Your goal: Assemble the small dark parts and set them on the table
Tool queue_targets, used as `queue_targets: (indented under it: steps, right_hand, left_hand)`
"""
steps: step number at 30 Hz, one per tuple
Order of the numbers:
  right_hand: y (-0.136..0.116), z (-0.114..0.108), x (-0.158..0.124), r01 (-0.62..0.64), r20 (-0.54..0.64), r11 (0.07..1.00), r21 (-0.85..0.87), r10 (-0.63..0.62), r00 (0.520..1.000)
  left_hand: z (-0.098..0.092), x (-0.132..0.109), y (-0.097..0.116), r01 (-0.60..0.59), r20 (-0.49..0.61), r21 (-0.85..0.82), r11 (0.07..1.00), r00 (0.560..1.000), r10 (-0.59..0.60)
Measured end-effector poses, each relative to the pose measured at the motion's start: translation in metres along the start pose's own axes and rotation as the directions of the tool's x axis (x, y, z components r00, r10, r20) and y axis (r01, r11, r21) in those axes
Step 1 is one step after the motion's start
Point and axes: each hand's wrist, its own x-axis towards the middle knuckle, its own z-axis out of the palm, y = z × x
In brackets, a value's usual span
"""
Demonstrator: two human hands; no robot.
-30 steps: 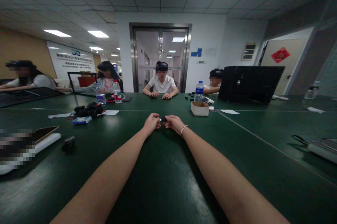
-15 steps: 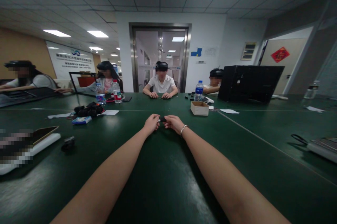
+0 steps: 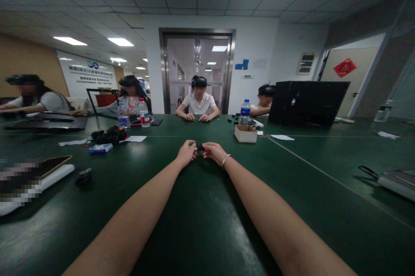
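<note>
Both my arms stretch out over the dark green table. My left hand and my right hand meet in the middle, fingers curled, pinching a small black object between them. A silvery tip shows at its left end by my left fingers. A bracelet sits on my right wrist. What the object is, I cannot make out.
A small cardboard box stands beyond my right hand, with a water bottle behind it. A pile of black parts and a small black piece lie left. A black case stands back right. Several people sit around the table.
My hands stay together on the small black object, barely shifting. At the far left a person's black flat tray has moved rightward on the table.
</note>
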Motion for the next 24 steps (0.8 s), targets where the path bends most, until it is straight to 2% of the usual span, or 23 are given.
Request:
queue_targets:
  steps: [7,13,17,24]
  right_hand:
    - [-0.0005,-0.0007,-0.0001,0.006,0.023,1.000,0.004,-0.006,1.000]
    - [-0.0013,-0.0005,-0.0021,0.008,-0.001,1.000,0.017,-0.007,1.000]
    - [-0.0019,-0.0007,-0.0024,0.002,-0.004,1.000,0.022,-0.002,1.000]
    - [-0.0004,-0.0008,-0.0005,0.009,0.007,1.000,0.017,-0.009,1.000]
  left_hand:
    - [-0.0012,0.0000,-0.0002,-0.008,-0.002,0.029,1.000,1.000,0.008]
    - [0.0003,0.0014,0.0026,0.104,0.026,-0.083,0.991,0.994,-0.103]
    - [-0.0005,-0.0006,0.0046,0.078,0.027,-0.119,0.990,0.997,-0.075]
    - [-0.0017,-0.0046,0.0058,0.051,-0.002,-0.069,0.996,0.999,-0.051]
